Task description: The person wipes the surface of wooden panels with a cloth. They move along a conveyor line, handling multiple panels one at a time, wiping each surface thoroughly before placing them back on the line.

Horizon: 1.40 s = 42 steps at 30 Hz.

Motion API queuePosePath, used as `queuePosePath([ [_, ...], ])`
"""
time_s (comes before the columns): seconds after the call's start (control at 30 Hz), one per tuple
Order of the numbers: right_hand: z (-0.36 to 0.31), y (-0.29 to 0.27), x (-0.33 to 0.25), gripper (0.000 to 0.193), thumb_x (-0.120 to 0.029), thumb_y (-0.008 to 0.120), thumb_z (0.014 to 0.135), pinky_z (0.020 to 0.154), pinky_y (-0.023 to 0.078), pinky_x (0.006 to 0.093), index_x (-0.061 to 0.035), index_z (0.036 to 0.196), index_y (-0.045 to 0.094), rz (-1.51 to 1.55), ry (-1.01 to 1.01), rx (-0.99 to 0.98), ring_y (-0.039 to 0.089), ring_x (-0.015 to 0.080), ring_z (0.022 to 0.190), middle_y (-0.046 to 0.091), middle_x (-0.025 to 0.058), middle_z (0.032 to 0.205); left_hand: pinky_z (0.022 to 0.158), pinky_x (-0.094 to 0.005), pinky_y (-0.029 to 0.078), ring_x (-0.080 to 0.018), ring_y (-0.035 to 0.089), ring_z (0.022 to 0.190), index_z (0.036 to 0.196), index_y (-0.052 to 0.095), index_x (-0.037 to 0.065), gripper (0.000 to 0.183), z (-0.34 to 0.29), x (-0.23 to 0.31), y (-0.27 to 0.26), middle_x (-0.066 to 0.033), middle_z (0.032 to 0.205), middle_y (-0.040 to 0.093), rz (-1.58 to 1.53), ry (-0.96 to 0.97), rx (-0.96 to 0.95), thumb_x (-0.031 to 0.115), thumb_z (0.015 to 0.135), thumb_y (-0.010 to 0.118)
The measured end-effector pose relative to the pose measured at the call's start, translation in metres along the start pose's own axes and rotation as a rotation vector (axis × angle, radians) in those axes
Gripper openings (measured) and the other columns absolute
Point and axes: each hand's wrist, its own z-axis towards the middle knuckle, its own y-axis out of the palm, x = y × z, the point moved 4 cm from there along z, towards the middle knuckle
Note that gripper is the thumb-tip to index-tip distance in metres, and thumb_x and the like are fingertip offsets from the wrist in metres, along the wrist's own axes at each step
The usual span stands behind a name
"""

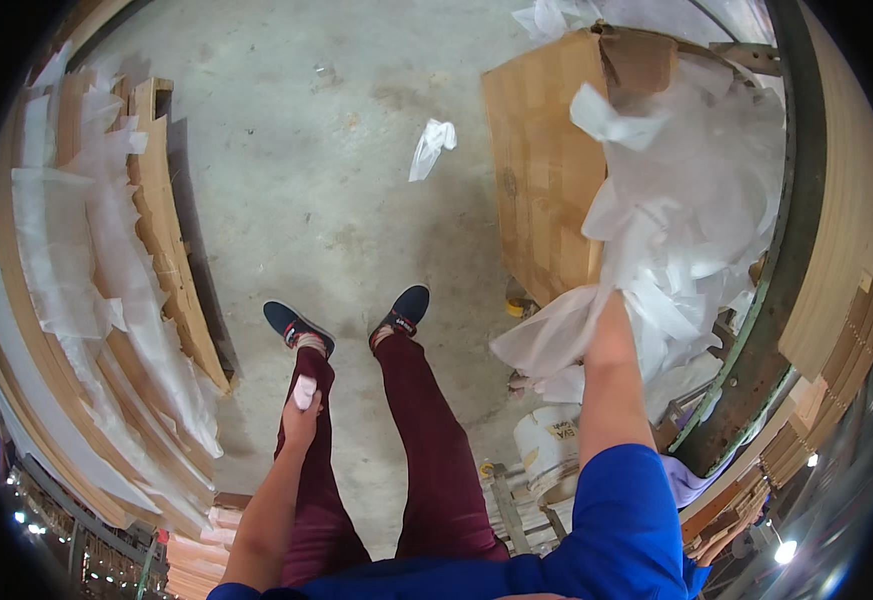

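My left hand (300, 422) hangs in front of my left shin, its fingers closed round a small white wad (305, 392) whose kind I cannot make out. On the right, my right arm reaches into a large heap of thin white foam wrapping sheets (701, 190). My right hand (611, 308) touches these sheets, and its fingers are hidden among them. The heap spills out of a big brown cardboard box (546, 160) with a torn upper edge. One loose sheet (548, 330) spreads to the left of my right wrist.
Stacked wooden boards (171, 240) with white foam between them line the left. A white scrap (431, 148) lies on the concrete floor (326, 210). By my right side stand a white bucket (548, 445) and a dark metal upright (791, 250), with more boards (846, 210) beyond.
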Motion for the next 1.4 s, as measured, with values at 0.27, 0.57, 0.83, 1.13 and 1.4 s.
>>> queuePosePath([
  [0.27,-0.168,-0.016,0.035,0.029,-0.009,0.05,0.084,0.08,0.044,0.0301,0.0018,0.112,0.048,0.75,-0.187,0.147,0.052,0.0176,0.091,0.055,0.0124,0.103,0.055,-0.022,0.044,-0.0073,0.054,0.061,0.088,0.057,0.003,0.014,-0.039,0.052,0.027,-0.0003,0.069,0.057,-0.072,0.177,-0.079,0.016,0.084,0.06],
  [0.57,-0.325,0.048,0.074,0.04,-0.03,0.051,0.086,0.09,0.042,0.0355,-0.0045,0.116,0.045,2.143,0.734,0.29,0.051,0.0245,0.1,0.052,0.0095,0.111,0.057,-0.022,0.042,-0.0079,0.052,0.061,0.093,0.056,0.0,0.013,-0.052,0.106,0.028,-0.0007,0.069,0.056,0.025,0.361,-0.121,0.009,0.084,0.058],
  [0.83,-0.298,0.011,0.056,0.053,-0.02,0.049,0.085,0.095,0.033,0.0449,-0.0076,0.132,0.029,1.904,0.646,0.894,0.036,0.0283,0.121,0.029,0.0109,0.137,0.055,-0.0239,0.041,-0.0085,0.052,0.061,0.081,0.056,0.001,0.013,-0.08,0.134,-0.003,-0.0009,0.069,0.057,0.321,0.396,-0.162,0.014,0.085,0.058],
  [1.13,-0.093,-0.129,0.026,0.038,-0.026,0.055,0.079,0.085,0.037,0.0376,-0.0029,0.108,0.046,0.814,0.078,0.856,0.044,0.0302,0.102,0.046,0.0176,0.112,0.056,-0.0232,0.041,-0.0088,0.051,0.061,0.083,0.054,0.004,0.011,-0.098,0.149,0.002,-0.0005,0.068,0.055,0.195,0.298,-0.054,0.014,0.085,0.057],
  [1.4,-0.06,-0.003,-0.055,0.045,-0.031,0.055,0.078,0.084,0.042,0.0363,-0.0019,0.113,0.052,-0.145,-0.498,0.245,0.052,0.0327,0.101,0.054,0.0228,0.111,0.058,-0.0255,0.044,-0.0105,0.056,0.062,0.082,0.058,0.002,0.013,-0.121,0.147,0.07,-0.0017,0.067,0.059,0.273,0.245,-0.128,0.015,0.084,0.059],
])
